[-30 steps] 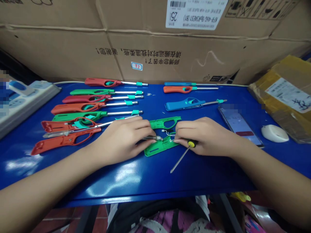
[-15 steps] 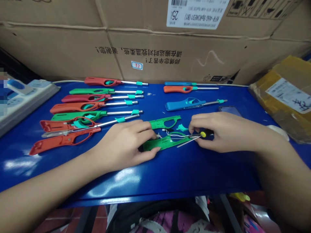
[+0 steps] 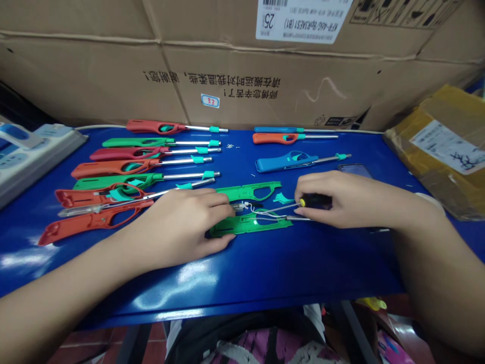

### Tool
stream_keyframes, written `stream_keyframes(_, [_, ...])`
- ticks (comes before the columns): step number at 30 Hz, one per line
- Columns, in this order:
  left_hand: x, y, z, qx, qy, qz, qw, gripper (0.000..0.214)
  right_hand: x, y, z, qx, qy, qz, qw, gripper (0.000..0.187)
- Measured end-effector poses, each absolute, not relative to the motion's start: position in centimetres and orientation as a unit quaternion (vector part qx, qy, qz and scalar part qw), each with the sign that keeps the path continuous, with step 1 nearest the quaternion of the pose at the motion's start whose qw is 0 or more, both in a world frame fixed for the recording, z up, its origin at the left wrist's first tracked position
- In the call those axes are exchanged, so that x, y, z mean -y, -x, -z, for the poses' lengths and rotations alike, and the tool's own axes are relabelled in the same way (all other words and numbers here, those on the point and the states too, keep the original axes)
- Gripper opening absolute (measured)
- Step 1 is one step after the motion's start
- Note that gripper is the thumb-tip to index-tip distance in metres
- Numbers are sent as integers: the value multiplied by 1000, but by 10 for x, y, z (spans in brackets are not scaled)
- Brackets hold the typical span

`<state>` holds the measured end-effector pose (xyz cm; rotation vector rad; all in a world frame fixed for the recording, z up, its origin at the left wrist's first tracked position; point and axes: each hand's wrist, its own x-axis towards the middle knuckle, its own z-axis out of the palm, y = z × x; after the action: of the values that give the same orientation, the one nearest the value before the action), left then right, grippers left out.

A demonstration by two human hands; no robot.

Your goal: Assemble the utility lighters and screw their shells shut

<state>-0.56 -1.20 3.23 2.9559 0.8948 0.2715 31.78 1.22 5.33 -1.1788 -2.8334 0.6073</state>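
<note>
My left hand [image 3: 191, 220] is closed on the left end of an open green lighter casing half [image 3: 250, 222], fingers above and thumb at the near side. A small clear-and-white part [image 3: 242, 206] with looped white wires [image 3: 265, 213] sticks out beside its fingertips. My right hand [image 3: 341, 199] grips a screwdriver [image 3: 316, 201] with a black handle and yellow collar. Its shaft points left over the casing and wires. A thin metal tube [image 3: 299, 218] lies at the casing's right end. Behind are the other green casing half [image 3: 250, 191] and a loose teal trigger [image 3: 283, 197].
Several assembled gas lighters [image 3: 132, 151] lie in rows at left, with an opened orange lighter [image 3: 98, 217] nearest. A blue lighter [image 3: 288, 162] and an orange one [image 3: 276, 137] lie behind. A power strip [image 3: 41, 151], a phone [image 3: 354, 170] and cardboard boxes [image 3: 227, 65] border the blue table [image 3: 265, 273].
The screwdriver has swung so its shaft now reaches left across the casing, with the handle more exposed. The white-wired part now sits closer to my left fingers. The view has shifted slightly.
</note>
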Motion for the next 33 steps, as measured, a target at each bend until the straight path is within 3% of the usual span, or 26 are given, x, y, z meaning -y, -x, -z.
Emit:
stream_keyframes(10, [11, 9, -36, -285, -956, -61, 37, 22, -19, -317, -49, 892, 449, -52, -10, 18])
stream_keyframes(15, [11, 6, -34, -275, -957, -76, 47, 24, -20, -316, -44, 898, 436, -5, 52, 18])
stream_keyframes(18, [12, 4, -31, -275, -956, -87, 56, 25, -18, -311, -40, 915, 391, -48, 81, 20])
stream_keyframes(25, [12, 2, -26, -281, -952, -92, 86, 23, -19, -309, -36, 933, 329, -144, 31, 15])
stream_keyframes(33, [4, 2, -29, -316, -934, -159, 53, 31, -20, -311, -38, 918, 383, -98, 45, 14])
